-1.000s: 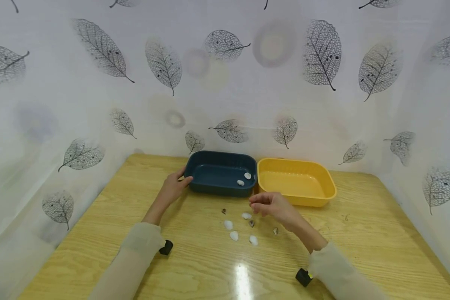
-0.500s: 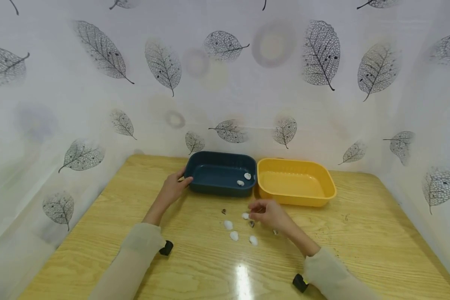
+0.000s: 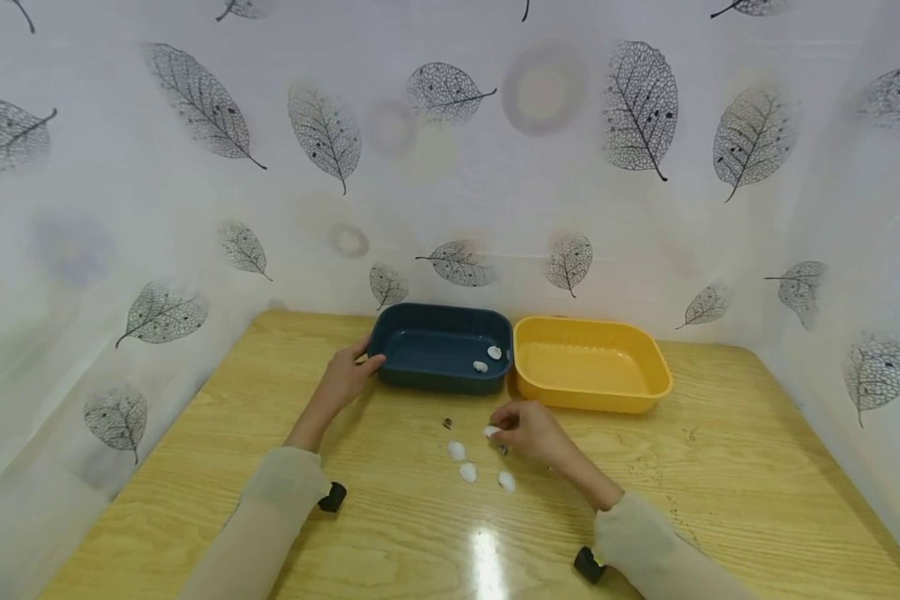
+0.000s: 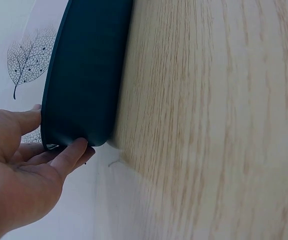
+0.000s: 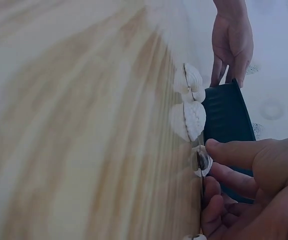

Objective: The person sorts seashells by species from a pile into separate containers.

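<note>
My left hand (image 3: 345, 373) grips the left end of the dark blue tray (image 3: 438, 380), thumb at the rim in the left wrist view. Two white seashells (image 3: 494, 352) lie inside that tray, towards its right end. In front of the trays, my right hand (image 3: 534, 433) pinches a white seashell (image 3: 490, 432) low over the table, thumb and fingertips around it. A small dark shell (image 3: 503, 450) sits just below these fingers, partly hidden. Loose white seashells (image 3: 457, 451) lie to the left and nearer me. Another small dark shell (image 3: 447, 423) lies in front of the blue tray.
A yellow tray (image 3: 592, 400) stands right beside the blue one, with nothing visible inside. Both are near the back edge of the wooden table (image 3: 390, 533). Behind them hangs a white leaf-print cloth (image 3: 480, 183).
My right hand has come down and slightly left, from above the shells to a white seashell, and its fingers have closed around it. My left hand stays at the blue tray.
</note>
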`<state>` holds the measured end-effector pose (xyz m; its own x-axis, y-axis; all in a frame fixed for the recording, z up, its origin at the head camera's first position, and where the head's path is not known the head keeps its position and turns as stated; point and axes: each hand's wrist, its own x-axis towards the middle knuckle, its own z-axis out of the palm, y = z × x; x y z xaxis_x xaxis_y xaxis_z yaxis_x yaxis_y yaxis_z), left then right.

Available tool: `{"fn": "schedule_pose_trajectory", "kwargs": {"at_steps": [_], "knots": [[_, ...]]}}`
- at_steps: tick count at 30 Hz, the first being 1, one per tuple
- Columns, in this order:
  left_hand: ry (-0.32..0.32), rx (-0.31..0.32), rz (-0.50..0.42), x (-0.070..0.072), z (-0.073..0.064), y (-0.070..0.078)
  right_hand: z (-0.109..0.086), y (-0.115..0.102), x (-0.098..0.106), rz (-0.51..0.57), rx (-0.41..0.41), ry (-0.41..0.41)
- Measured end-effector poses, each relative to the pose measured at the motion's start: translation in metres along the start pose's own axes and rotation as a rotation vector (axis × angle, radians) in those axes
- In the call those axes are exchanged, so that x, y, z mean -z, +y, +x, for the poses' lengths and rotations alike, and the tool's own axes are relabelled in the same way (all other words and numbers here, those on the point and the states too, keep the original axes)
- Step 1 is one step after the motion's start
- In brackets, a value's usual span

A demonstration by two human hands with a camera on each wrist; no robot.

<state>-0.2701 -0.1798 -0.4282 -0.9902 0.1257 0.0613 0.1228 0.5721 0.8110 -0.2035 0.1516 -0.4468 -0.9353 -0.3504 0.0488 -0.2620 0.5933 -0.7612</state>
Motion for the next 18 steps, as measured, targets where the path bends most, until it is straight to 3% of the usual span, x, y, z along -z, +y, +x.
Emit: {"fn": "schedule_pose_trajectory", "kwargs": {"at_steps": [18], "knots": [[-0.006,0.010,-0.007,-0.0003,-0.0004,-0.0008,0.0020,-0.0012,-0.0058,-0.065,0.003,0.023]]}}
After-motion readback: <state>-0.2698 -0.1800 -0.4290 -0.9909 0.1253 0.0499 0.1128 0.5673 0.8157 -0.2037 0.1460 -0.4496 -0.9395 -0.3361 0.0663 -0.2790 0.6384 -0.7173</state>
